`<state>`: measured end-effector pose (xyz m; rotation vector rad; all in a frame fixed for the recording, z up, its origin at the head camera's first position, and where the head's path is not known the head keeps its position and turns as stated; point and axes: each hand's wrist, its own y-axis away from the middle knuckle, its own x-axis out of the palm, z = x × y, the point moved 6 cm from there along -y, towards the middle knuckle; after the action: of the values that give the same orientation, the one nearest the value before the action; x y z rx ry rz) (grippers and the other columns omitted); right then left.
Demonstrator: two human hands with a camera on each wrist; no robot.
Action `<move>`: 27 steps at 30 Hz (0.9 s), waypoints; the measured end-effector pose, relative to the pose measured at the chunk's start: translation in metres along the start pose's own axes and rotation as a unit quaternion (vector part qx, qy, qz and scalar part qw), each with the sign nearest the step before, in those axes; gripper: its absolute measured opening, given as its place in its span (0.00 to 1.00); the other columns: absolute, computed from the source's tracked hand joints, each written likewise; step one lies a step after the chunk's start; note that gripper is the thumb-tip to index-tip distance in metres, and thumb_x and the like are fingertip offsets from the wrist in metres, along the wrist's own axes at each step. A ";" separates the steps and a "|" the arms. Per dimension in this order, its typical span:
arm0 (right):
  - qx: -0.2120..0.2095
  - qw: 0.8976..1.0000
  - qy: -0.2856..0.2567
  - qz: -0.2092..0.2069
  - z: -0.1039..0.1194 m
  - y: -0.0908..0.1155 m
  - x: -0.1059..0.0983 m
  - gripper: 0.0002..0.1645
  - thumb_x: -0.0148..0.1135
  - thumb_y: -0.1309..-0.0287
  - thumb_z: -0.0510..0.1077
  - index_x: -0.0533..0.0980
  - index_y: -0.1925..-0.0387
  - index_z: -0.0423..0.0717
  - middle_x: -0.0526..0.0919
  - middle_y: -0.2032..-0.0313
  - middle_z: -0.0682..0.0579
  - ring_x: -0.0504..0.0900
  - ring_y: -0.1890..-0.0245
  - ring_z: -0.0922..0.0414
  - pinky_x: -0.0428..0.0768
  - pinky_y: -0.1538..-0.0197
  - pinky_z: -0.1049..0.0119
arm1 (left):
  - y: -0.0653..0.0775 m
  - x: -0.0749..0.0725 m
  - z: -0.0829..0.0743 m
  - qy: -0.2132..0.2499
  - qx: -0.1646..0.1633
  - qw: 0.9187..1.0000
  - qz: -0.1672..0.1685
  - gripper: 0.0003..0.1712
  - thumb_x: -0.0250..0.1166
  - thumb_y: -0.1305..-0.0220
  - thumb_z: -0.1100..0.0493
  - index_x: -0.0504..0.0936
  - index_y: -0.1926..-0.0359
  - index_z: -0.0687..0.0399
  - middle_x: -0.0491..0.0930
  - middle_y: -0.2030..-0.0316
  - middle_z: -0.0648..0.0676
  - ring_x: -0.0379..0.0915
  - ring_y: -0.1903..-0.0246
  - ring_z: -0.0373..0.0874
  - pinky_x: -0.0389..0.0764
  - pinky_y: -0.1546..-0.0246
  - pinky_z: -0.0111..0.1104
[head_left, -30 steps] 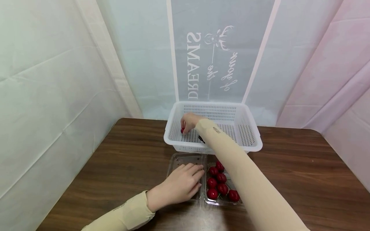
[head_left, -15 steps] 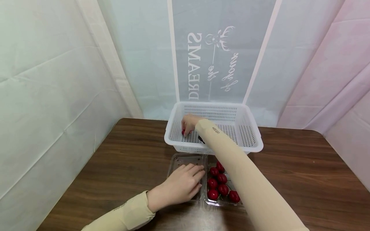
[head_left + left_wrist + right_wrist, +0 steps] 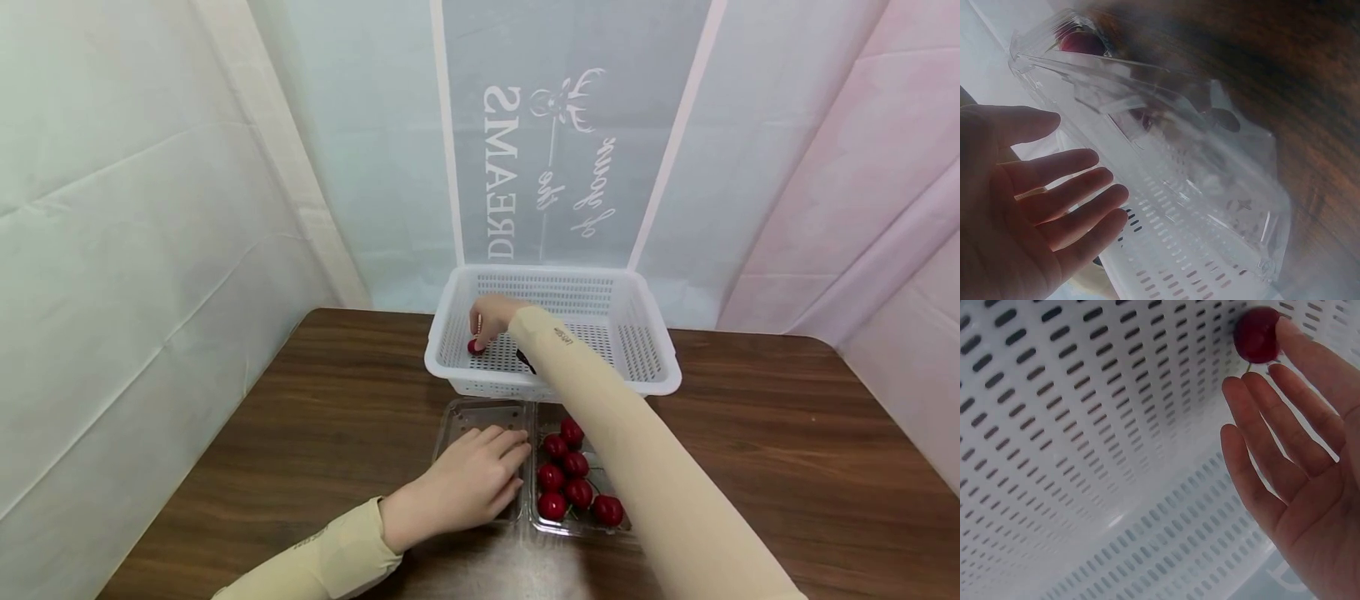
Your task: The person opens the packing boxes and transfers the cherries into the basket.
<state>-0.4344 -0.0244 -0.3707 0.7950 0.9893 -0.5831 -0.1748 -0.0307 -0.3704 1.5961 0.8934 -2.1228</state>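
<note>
My right hand [image 3: 491,315] reaches down into the left part of a white perforated basket [image 3: 658,387]. Just below its fingertips a dark red cherry [image 3: 475,347] sits on the basket's floor. In the right wrist view the thumb tip overlaps the edge of this cherry [image 3: 1254,337], while the other fingers lie loosely extended beside its stem. My left hand [image 3: 467,483] rests over the clear plastic lid [image 3: 471,408] of an opened fruit box, fingers relaxed. The left wrist view shows those fingers [image 3: 1079,187] along the clear plastic edge, holding nothing.
Several cherries [image 3: 577,492] lie in the clear box half [image 3: 551,527] right of the lid, partly covered by my right forearm [image 3: 637,450]. The basket stands behind the box at the back of the brown wooden table [image 3: 315,417]. A pale curtain [image 3: 390,150] hangs behind.
The cherry in the basket has come lower and shows more below my right fingertips, which have loosened from it. My left hand has stayed in place.
</note>
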 end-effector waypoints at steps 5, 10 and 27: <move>-0.023 1.000 0.018 0.000 0.001 0.009 -0.011 0.16 0.67 0.45 0.48 0.80 0.58 0.44 0.84 0.61 0.48 0.84 0.61 0.51 0.78 0.58 0.65 | -0.001 0.000 -0.001 0.003 -0.004 1.000 0.000 0.22 0.58 0.37 0.48 0.78 0.46 0.53 0.76 0.45 0.51 0.72 0.49 0.44 0.77 0.56 0.38; -0.030 0.999 0.033 -0.007 0.000 0.019 -0.022 0.12 0.62 0.40 0.47 0.80 0.59 0.44 0.84 0.58 0.48 0.85 0.60 0.52 0.78 0.57 0.65 | -0.001 -0.001 -0.002 0.007 -0.005 1.000 -0.004 0.22 0.59 0.38 0.48 0.79 0.46 0.53 0.77 0.45 0.51 0.73 0.49 0.44 0.77 0.57 0.37; -0.136 0.983 0.078 -0.095 0.018 0.081 -0.076 0.07 0.61 0.41 0.43 0.81 0.64 0.46 0.86 0.63 0.51 0.83 0.60 0.56 0.78 0.51 0.63 | -0.003 0.000 -0.003 0.019 -0.012 1.000 -0.014 0.22 0.60 0.39 0.49 0.79 0.47 0.54 0.77 0.46 0.51 0.73 0.50 0.44 0.77 0.57 0.38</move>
<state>-0.3987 0.0142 -0.2710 0.5114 1.2691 -0.5402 -0.1740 -0.0266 -0.3701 1.6249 0.9554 -2.0992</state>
